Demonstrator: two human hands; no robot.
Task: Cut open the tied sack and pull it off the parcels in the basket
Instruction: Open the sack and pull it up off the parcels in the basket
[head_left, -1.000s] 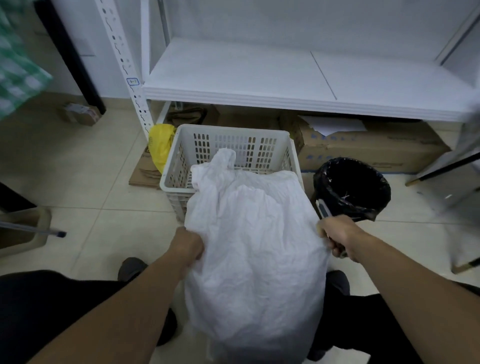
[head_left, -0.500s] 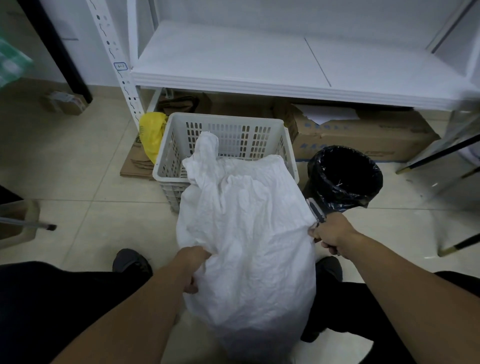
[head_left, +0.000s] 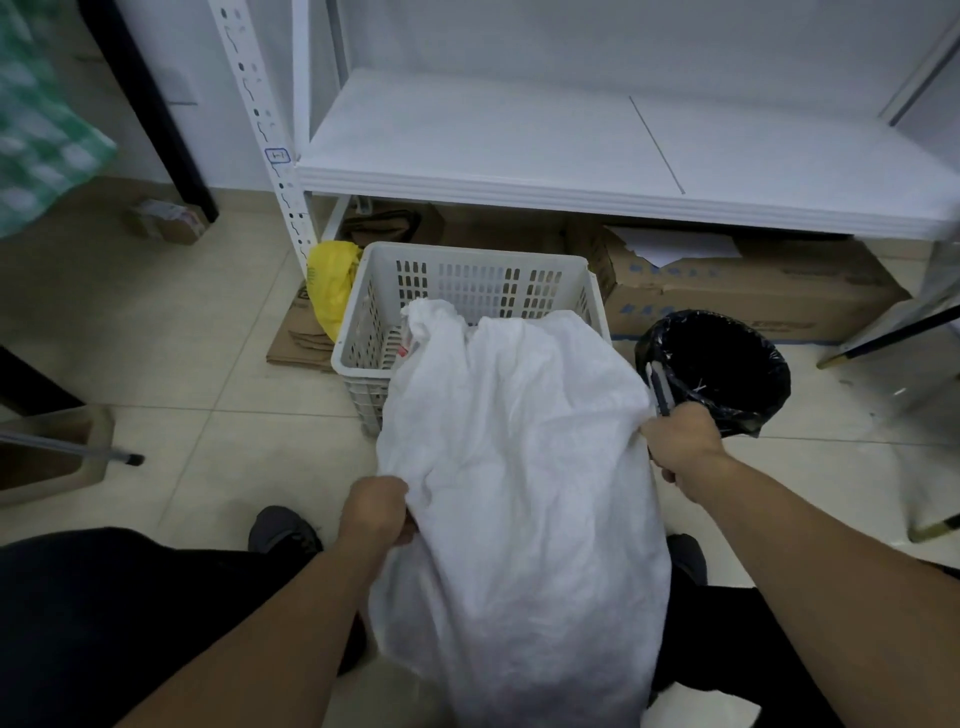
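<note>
A large white woven sack (head_left: 519, 493) hangs between my hands, its far end resting over the front rim of a white slotted plastic basket (head_left: 363, 332) on the floor. My left hand (head_left: 376, 512) grips a fold on the sack's left side. My right hand (head_left: 680, 447) grips the sack's right edge and also holds a utility knife (head_left: 657, 387), whose blade end points up and away. A bit of a parcel with a red mark (head_left: 404, 347) shows in the basket beside the sack's far end. Other parcels are hidden.
A black-lined waste bin (head_left: 719, 369) stands right of the basket, close to my right hand. A white metal shelf (head_left: 519, 156) rises behind, with cardboard boxes (head_left: 753, 291) under it. A yellow bag (head_left: 332, 283) lies left of the basket. My shoes (head_left: 283, 530) stand on the tiled floor.
The sack has been drawn back toward me, with its far end now lower in the basket. My left hand has slid down its left side; my right hand keeps its grip.
</note>
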